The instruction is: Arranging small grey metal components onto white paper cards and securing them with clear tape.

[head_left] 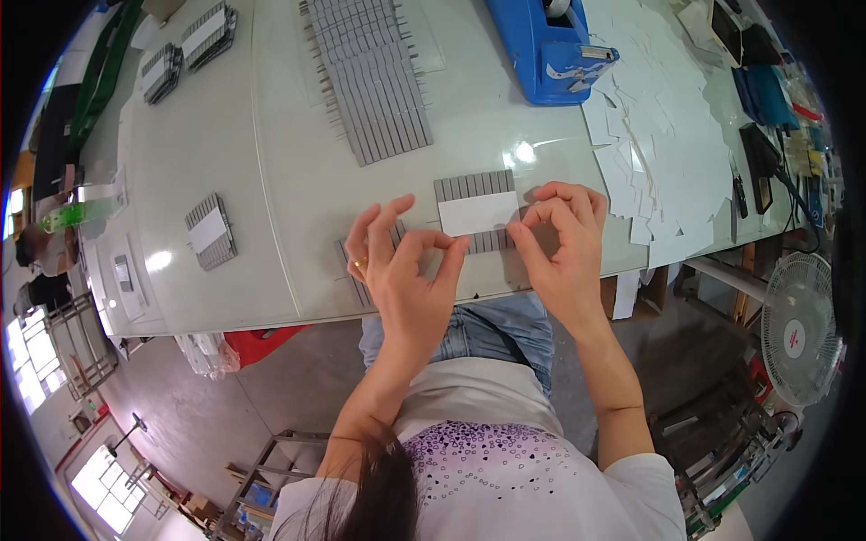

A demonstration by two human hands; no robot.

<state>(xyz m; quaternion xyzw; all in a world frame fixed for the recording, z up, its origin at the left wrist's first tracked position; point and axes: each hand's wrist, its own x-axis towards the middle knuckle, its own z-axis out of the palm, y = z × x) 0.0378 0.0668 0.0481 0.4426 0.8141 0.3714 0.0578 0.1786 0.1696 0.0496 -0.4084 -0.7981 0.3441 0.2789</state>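
Note:
In front of me a row of narrow grey bars lies side by side, with thin wire ends at its edge. A white paper strip lies across the middle of the bars. My left hand pinches the strip's lower left part between thumb and forefinger, its other fingers raised. With thumb and forefinger closed, my right hand grips the right end of the strip. Another group of grey bars lies partly hidden beneath my left hand.
A long block of grey bars lies beyond. Paper-wrapped bundles sit at left, with more stacks farther back. A blue tape dispenser stands at back right, beside white paper sheets. A fan is at far right.

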